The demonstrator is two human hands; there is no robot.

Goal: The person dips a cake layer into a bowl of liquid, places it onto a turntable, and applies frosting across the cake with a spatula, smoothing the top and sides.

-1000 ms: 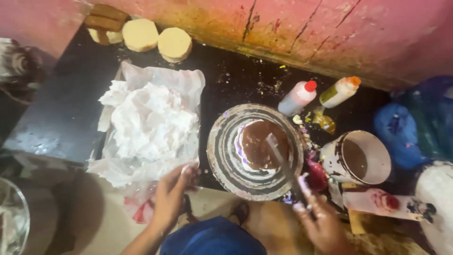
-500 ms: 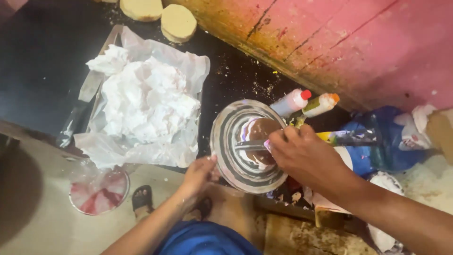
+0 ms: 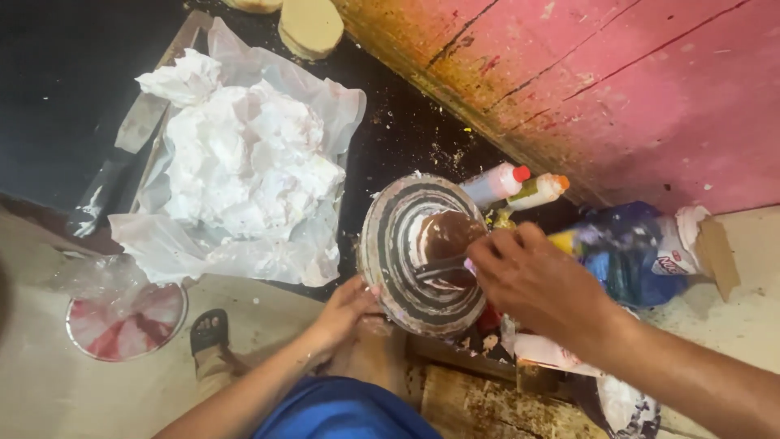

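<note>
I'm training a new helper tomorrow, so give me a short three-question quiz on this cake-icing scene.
1. True or false: the right hand holds a palette knife over the chocolate cake.
2. What does the left hand touch? A) the white frosting heap B) the rim of the striped turntable C) a squeeze bottle
3. Fill in: two squeeze bottles lie between the turntable and the ____ wall.

Key: 1 true; 2 B; 3 pink.
</note>
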